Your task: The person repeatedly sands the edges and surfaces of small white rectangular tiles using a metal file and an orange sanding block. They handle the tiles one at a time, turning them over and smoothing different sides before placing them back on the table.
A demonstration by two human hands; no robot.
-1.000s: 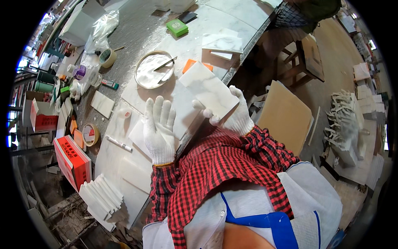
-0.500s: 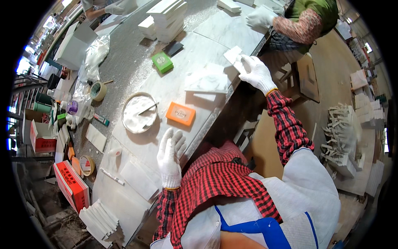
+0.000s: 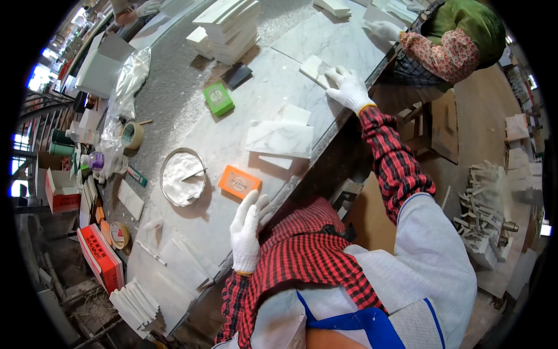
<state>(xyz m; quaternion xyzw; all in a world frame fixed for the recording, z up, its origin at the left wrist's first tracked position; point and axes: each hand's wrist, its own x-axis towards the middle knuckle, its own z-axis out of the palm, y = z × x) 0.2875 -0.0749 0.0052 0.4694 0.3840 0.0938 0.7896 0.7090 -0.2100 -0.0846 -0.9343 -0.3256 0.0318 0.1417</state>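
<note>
My right hand, in a white knit glove, has thumb and fingers around the near end of a small white stone tile low over the marble slab; part of the tile is hidden under the fingers. My gloved left hand holds nothing and hovers at the bench edge, fingers stretched out. Just beyond its fingertips lies an orange block. Between the hands, a grey-veined marble tile rests over other white pieces. Left of the orange block is a round dish of white paste or powder with a thin blade in it.
A green block and a dark flat piece lie farther back, near a tall stack of white tiles. Tape rolls, bottles and a red box crowd the left. A co-worker works at the upper right beside a stool.
My right hand has moved slightly up and left, and more of the tile shows beyond its fingers. The left hand has come closer to the orange block. The view has shifted somewhat.
</note>
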